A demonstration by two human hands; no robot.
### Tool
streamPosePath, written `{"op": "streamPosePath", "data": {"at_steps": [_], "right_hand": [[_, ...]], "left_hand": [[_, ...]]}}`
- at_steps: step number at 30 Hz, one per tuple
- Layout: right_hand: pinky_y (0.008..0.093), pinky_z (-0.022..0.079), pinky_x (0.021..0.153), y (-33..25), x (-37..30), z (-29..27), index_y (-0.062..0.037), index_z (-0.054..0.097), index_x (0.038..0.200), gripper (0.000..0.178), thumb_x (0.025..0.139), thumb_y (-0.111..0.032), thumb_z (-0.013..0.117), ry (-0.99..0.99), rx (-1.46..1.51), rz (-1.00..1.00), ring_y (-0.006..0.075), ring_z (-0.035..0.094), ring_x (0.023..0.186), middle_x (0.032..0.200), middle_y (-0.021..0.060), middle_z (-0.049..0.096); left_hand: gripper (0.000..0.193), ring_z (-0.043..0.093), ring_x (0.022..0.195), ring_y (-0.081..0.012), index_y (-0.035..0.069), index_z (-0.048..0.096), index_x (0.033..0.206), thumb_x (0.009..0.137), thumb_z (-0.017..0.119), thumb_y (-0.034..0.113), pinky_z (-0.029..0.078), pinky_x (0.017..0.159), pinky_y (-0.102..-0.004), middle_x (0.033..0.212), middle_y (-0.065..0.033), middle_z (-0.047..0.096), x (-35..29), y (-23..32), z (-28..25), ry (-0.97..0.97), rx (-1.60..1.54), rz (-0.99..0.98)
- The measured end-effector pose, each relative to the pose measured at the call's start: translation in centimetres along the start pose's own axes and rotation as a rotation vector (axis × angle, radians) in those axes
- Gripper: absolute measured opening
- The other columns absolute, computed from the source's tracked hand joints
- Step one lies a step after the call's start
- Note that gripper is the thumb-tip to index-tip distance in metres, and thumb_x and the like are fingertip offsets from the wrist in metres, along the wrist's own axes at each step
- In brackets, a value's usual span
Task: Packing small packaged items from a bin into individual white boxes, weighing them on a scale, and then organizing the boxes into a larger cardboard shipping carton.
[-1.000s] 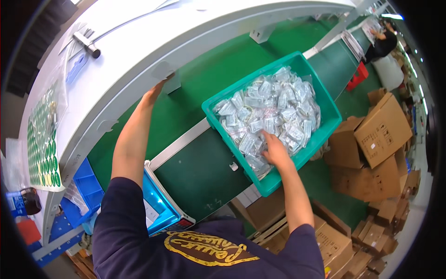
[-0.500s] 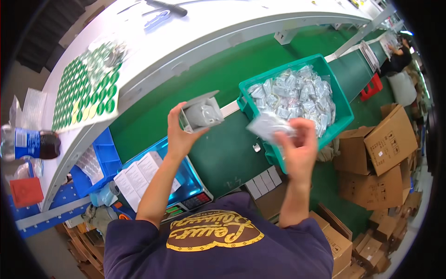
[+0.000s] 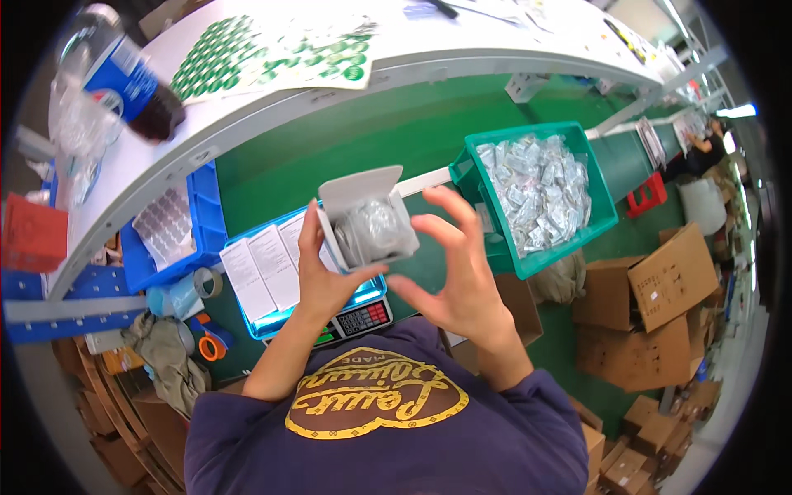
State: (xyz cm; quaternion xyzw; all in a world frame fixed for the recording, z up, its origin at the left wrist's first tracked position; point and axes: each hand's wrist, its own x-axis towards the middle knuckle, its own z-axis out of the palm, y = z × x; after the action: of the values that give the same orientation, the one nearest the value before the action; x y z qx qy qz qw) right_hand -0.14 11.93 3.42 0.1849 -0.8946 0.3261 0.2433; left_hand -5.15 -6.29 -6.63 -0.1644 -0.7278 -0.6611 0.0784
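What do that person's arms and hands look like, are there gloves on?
No gloves: the left hand and right hand are both bare, with five fingers each and no watch visible. Short, dark purple-navy sleeves, plain and loose, leave the forearms uncovered.

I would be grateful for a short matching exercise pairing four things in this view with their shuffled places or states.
1. Open white box
2. Teal bin
3. Blue-labelled drink bottle
4. Right hand

A. On the white bench
B. Fingers spread, holding nothing
C. In the left hand
D. Filled with small clear bags

Pairs: 1-C, 2-D, 3-A, 4-B
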Motion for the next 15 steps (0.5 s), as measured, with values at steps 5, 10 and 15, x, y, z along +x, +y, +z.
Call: {"op": "streamPosePath", "data": {"at_steps": [5, 10, 15], "right_hand": [[0.0466, 0.040, 0.102, -0.3, -3.8, 3.1, -0.0084, 0.042, 0.136, 0.082, 0.066, -0.012, 0.083, -0.133, 0.490, 0.089, 0.0407, 0.046, 0.126, 0.141, 0.0254, 0.040], [0.0451, 0.042, 0.099, -1.7, -5.8, 4.3, -0.0083, 0.042, 0.139, 0.082, 0.067, -0.015, 0.080, -0.224, 0.499, 0.149, 0.0378, 0.048, 0.123, 0.136, 0.0250, 0.042], [0.0417, 0.037, 0.103, 0.2, -7.3, 7.4, -0.0083, 0.046, 0.127, 0.054, 0.078, -0.009, 0.069, -0.235, 0.778, 0.354, 0.0307, 0.045, 0.123, 0.133, 0.0192, 0.040]], "left_hand": [[0.120, 0.048, 0.128, -0.0317, 0.001, 0.021, 0.149, 0.059, 0.092, 0.037, 0.042, 0.103, -0.0413, 0.141, -0.0210, 0.044, -4.4, 0.6, -4.8, -0.274, -0.008, -0.069], [0.086, 0.053, 0.120, -0.0277, 0.007, 0.045, 0.137, 0.067, 0.088, 0.032, 0.051, 0.091, -0.0356, 0.135, -0.0182, 0.044, -5.9, 2.7, -5.8, -0.275, -0.094, 0.036], [0.057, 0.055, 0.113, -0.0232, 0.009, 0.051, 0.122, 0.075, 0.080, 0.021, 0.049, 0.091, -0.0338, 0.121, -0.0086, 0.050, -6.2, 2.5, -5.6, -0.407, -0.079, -0.314]]}}
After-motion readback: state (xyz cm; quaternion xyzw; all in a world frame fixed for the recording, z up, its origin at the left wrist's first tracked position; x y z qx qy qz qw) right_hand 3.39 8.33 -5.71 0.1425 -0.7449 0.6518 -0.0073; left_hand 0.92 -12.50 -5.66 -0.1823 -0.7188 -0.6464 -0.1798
